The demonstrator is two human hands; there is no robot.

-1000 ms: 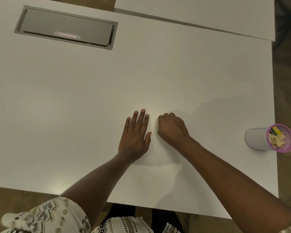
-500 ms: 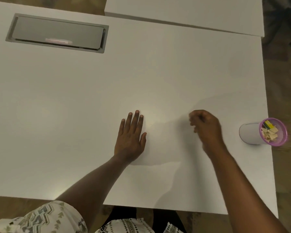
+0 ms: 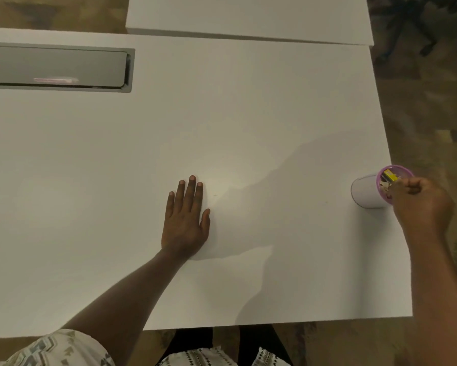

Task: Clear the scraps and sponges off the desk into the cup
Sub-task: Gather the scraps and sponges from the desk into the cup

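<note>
A white cup (image 3: pixel 364 192) with a purple rim stands near the desk's right edge. Inside it are a yellow sponge (image 3: pixel 389 177) and several pale scraps. My right hand (image 3: pixel 422 204) hovers over the near side of the cup's mouth, fingers curled together, with a small pale scrap (image 3: pixel 387 185) at its fingertips. My left hand (image 3: pixel 186 220) lies flat on the white desk (image 3: pixel 248 114) near the middle, fingers straight and holding nothing. I see no loose scraps on the desk top.
A grey cable hatch (image 3: pixel 55 67) is set into the desk at the far left. A second white desk (image 3: pixel 248 17) abuts the far edge. Carpeted floor lies to the right, with dark chair legs (image 3: pixel 407 27) at top right.
My right hand left the desk's middle, where it was bunched beside my left hand, and swept right to the cup's mouth. The left hand stayed flat. The view shifted slightly.
</note>
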